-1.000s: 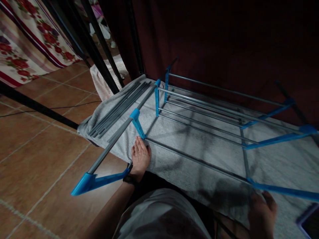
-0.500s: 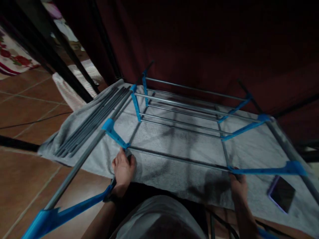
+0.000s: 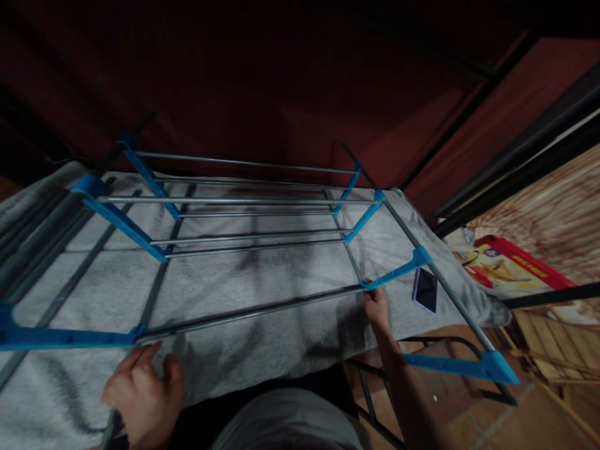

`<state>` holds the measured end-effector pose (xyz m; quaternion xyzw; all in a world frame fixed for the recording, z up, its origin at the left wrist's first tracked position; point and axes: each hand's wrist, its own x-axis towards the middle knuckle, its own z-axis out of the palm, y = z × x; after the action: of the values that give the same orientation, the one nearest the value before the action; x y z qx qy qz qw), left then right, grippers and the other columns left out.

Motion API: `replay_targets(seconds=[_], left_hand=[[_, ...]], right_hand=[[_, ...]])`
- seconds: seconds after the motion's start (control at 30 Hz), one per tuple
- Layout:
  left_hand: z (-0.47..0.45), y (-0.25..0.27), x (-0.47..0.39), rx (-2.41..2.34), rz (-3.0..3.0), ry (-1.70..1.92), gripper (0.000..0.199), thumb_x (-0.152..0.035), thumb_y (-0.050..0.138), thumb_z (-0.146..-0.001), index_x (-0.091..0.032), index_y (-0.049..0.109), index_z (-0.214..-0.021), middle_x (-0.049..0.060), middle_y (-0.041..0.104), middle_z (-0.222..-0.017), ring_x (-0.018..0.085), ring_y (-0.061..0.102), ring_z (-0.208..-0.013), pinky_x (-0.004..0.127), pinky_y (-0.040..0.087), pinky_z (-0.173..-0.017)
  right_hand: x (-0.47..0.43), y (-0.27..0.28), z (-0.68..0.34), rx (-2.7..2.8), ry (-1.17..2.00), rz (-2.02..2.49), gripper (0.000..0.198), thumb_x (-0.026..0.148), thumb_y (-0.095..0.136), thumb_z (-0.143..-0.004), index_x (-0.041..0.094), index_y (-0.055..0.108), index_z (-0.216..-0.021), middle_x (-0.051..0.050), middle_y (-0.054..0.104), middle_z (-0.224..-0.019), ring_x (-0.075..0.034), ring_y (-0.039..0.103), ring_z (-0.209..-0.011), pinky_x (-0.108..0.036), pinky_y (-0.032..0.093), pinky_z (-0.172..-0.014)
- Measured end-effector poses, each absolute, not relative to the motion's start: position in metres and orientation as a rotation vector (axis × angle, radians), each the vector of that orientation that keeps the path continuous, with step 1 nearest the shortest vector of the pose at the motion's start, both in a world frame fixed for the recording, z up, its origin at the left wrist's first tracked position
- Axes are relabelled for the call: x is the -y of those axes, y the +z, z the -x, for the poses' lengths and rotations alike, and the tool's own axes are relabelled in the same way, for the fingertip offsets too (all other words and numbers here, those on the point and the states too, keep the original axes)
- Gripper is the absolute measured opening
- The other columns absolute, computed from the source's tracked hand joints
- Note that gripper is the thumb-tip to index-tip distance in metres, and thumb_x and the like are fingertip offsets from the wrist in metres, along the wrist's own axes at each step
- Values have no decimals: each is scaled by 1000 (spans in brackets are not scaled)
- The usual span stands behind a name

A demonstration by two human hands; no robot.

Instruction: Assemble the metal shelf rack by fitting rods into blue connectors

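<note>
A rack frame of grey metal tubes and blue plastic brackets lies across a grey cloth. My left hand is beside the lower left corner, its fingers bent and thumb apart. Its index fingertip is at the end of the front rod, near the left blue bracket. My right hand is closed around the lower right corner, where the rod meets the right blue bracket. Its fingertips are partly hidden behind the joint.
Loose grey tubes lie on the grey cloth at the left. A phone rests to the right of my right hand. Beyond the cloth are a red and yellow package and a wooden slatted piece. A dark red curtain hangs behind.
The view has swung to the right, bringing the package into sight. My left hand has loosened, with its thumb away from the corner. My right hand stays at the right corner.
</note>
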<state>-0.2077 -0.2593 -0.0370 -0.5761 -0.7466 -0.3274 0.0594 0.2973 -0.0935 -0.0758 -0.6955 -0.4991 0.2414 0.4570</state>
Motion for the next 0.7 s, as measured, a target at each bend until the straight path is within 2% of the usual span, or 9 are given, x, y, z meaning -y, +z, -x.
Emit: replay_targets(seconds=[0.13,0.37,0.53,0.7], left_hand=[[197,-24,231,2058,1812,-777,41,-35,48,-96,-18,59,-132,20,64,-134,41,58,-126,64,44,-107],[213,-26,203,1921,2144,-643,43,-43,39,-102,-20,67,-125,13,76,-107,32,69,-98,46,50,-92],[228,-42,209,1887,2275,-604,40,-39,42,-101,-23,71,-123,10,77,-108,29,70,-101,43,51,-96],[234,-47,209,1868,2294,-571,41,-36,40,-102,-20,72,-122,12,78,-109,30,70,-103,44,50,-97]], right_hand=[[93,-76,-296,1201,616,1722,53,41,57,-78,19,66,-127,-14,71,-127,-32,64,-120,-55,46,-109],[92,-74,-295,1196,628,1699,53,45,60,-77,19,67,-122,-14,72,-123,-31,65,-114,-55,47,-109],[93,-74,-293,1251,580,1719,52,45,59,-80,19,66,-125,-15,72,-124,-32,65,-115,-54,49,-106],[92,-70,-289,1245,511,1721,52,45,58,-80,20,66,-124,-15,73,-119,-32,66,-111,-53,52,-101]])
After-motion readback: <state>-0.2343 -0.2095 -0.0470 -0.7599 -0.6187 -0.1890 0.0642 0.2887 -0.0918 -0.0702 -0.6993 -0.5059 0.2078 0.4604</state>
